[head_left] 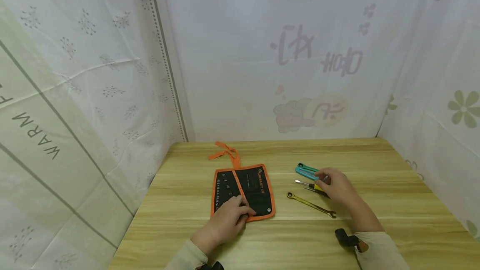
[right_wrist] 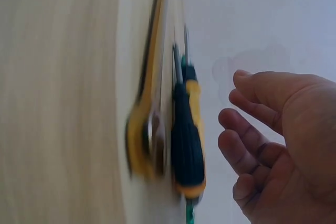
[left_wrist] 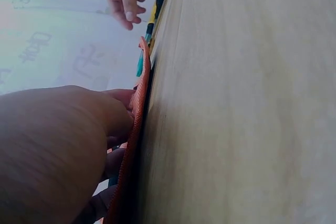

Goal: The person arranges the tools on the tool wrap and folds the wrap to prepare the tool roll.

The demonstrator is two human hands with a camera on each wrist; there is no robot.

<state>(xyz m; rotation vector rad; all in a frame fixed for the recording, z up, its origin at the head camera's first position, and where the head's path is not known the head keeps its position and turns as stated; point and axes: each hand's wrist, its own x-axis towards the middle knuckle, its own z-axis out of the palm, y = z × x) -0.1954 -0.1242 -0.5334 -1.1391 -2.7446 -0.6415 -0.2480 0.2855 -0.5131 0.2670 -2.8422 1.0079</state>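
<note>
My left hand [head_left: 226,220] rests on the lower edge of a black tool pouch [head_left: 258,195] with orange trim, its fingers on the fabric in the left wrist view. My right hand [head_left: 335,184] hovers over a group of tools, fingers loosely bent and holding nothing in the right wrist view [right_wrist: 294,129]. Below it lie two screwdrivers [right_wrist: 186,140] with black and yellow handles. A yellow ratchet combination wrench [head_left: 311,205] lies nearer me. Farther back are a flat teal tool [head_left: 305,173], perhaps a utility knife, and a green ratchet wrench [head_left: 308,167], both partly hidden by the hand.
An orange tie strap [head_left: 226,152] trails from the pouch's far edge. Everything lies on a wood-grain table [head_left: 180,207]. Patterned cloth curtains [head_left: 240,74] enclose the table at the back and both sides.
</note>
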